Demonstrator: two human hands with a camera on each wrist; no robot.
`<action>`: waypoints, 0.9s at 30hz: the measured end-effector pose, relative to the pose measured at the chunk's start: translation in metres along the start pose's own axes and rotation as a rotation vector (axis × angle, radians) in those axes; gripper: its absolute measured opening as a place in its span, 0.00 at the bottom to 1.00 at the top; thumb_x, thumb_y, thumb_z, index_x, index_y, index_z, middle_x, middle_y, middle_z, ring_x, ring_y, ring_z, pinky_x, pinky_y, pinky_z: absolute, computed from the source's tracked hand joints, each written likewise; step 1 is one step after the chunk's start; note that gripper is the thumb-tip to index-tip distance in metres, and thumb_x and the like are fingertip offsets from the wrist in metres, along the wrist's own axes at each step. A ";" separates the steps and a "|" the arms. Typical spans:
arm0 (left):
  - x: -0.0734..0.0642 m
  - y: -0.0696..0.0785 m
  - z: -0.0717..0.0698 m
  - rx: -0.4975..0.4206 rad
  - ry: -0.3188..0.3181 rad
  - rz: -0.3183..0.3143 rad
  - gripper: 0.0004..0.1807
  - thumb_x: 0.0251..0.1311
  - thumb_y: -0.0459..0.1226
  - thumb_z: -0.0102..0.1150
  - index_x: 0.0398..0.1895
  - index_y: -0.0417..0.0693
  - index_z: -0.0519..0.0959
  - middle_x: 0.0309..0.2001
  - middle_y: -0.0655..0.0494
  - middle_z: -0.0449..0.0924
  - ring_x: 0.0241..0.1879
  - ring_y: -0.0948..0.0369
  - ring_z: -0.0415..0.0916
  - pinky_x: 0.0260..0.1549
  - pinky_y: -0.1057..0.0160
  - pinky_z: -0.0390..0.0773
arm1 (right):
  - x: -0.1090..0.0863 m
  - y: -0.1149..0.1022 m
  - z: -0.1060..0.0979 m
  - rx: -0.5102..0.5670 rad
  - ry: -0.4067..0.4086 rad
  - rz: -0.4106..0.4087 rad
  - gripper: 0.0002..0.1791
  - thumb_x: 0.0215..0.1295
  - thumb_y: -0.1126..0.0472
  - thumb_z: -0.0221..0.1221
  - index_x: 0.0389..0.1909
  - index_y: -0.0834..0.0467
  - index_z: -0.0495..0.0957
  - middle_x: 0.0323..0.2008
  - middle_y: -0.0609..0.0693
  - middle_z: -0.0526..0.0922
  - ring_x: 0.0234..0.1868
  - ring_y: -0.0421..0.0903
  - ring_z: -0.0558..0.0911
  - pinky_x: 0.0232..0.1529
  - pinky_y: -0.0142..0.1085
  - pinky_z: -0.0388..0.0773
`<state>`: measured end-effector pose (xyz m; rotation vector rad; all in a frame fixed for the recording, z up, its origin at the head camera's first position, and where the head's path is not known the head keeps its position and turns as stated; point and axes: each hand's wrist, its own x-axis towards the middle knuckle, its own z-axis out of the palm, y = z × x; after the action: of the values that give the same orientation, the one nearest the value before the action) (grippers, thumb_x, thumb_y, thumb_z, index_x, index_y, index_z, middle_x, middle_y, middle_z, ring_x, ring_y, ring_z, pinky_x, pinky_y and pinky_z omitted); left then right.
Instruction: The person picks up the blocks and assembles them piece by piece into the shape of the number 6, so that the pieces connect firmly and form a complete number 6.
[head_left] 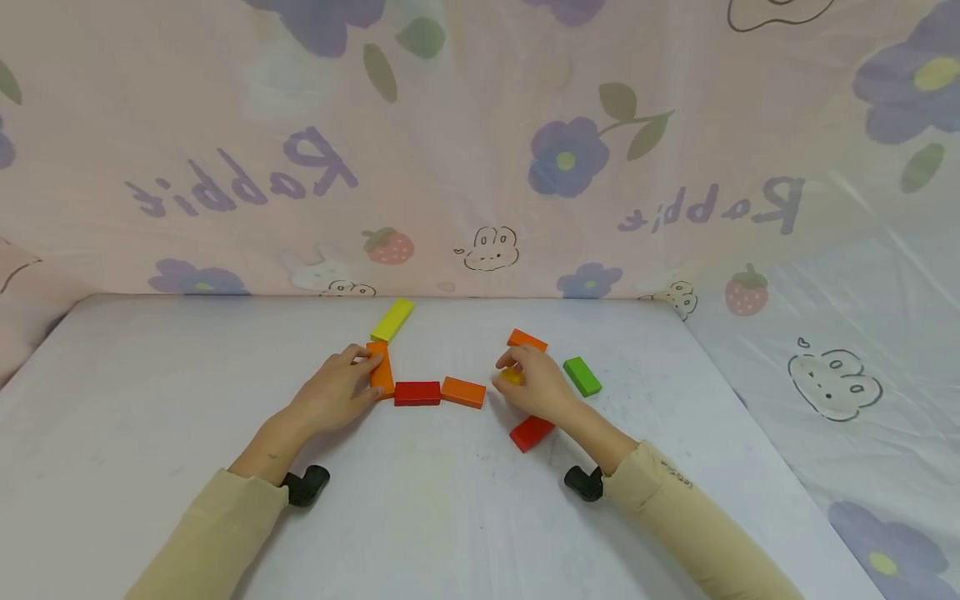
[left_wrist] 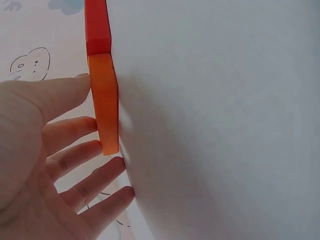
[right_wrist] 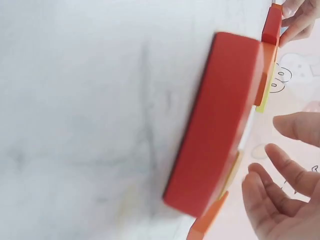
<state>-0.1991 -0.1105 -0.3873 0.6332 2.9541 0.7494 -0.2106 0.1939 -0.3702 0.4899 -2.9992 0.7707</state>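
While parted right hand (head_left: 537, 386) obscures yellow piece (head_left: 513, 377) | loose left hand (head_left: 333, 393) touches orange block (head_left: 385, 377)

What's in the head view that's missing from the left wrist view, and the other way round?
Only the head view shows the right hand, the green block and the bright yellow block. Only the left wrist view shows the palm side of the left hand. Both show that hand, the orange block its fingers touch, and the red block beside it.
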 end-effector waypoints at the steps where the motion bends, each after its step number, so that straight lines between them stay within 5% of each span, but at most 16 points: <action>1: 0.000 0.000 0.000 0.000 0.002 0.001 0.28 0.64 0.40 0.58 0.64 0.33 0.69 0.60 0.39 0.67 0.55 0.42 0.68 0.53 0.43 0.73 | -0.001 0.001 -0.001 -0.002 0.001 -0.002 0.13 0.61 0.59 0.63 0.43 0.61 0.79 0.44 0.55 0.81 0.44 0.52 0.77 0.48 0.43 0.78; 16: -0.001 0.001 -0.003 -0.014 0.004 0.000 0.28 0.64 0.39 0.58 0.64 0.33 0.69 0.60 0.39 0.67 0.55 0.42 0.68 0.55 0.43 0.72 | -0.014 0.018 -0.004 0.011 -0.033 0.048 0.29 0.59 0.57 0.65 0.60 0.61 0.71 0.53 0.58 0.76 0.51 0.54 0.77 0.53 0.46 0.78; 27: -0.002 0.001 0.000 -0.004 0.009 0.008 0.28 0.64 0.39 0.58 0.64 0.33 0.69 0.60 0.38 0.68 0.54 0.41 0.69 0.55 0.43 0.72 | -0.019 0.021 -0.003 0.071 -0.048 0.109 0.27 0.57 0.61 0.66 0.58 0.63 0.74 0.45 0.56 0.78 0.42 0.48 0.77 0.45 0.41 0.79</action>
<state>-0.1966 -0.1102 -0.3866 0.6440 2.9589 0.7607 -0.1984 0.2184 -0.3784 0.3538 -3.0739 0.8883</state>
